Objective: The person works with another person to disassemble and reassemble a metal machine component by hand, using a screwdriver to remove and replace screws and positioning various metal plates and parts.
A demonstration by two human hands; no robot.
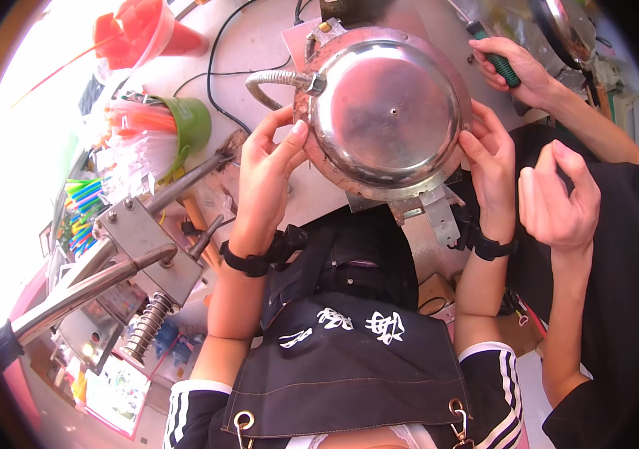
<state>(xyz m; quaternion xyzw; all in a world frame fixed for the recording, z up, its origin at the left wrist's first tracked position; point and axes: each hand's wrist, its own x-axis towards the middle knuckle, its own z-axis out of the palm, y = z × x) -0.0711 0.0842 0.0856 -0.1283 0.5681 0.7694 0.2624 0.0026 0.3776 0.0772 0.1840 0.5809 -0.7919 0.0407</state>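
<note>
A round, shiny steel vessel (379,112) with a copper-coloured flanged rim, a ribbed metal hose at its left and hinged plates on its lower side is held bottom or lid face up; which face, I cannot tell. My left hand (267,179) has thumb and fingers closed on the rim's left side. My right hand (490,168) grips the opposite side, thumb at the rim. Both wrists wear black straps with small devices.
A co-worker's hand (525,75) holds a green-handled tool (500,61); their other hand (559,194) is curled beside my right. Left are a metal clamp mechanism (136,232), green bucket (192,131), red containers (181,41) and coloured tubes (84,206). Cables (211,67) cross the worktop (245,45).
</note>
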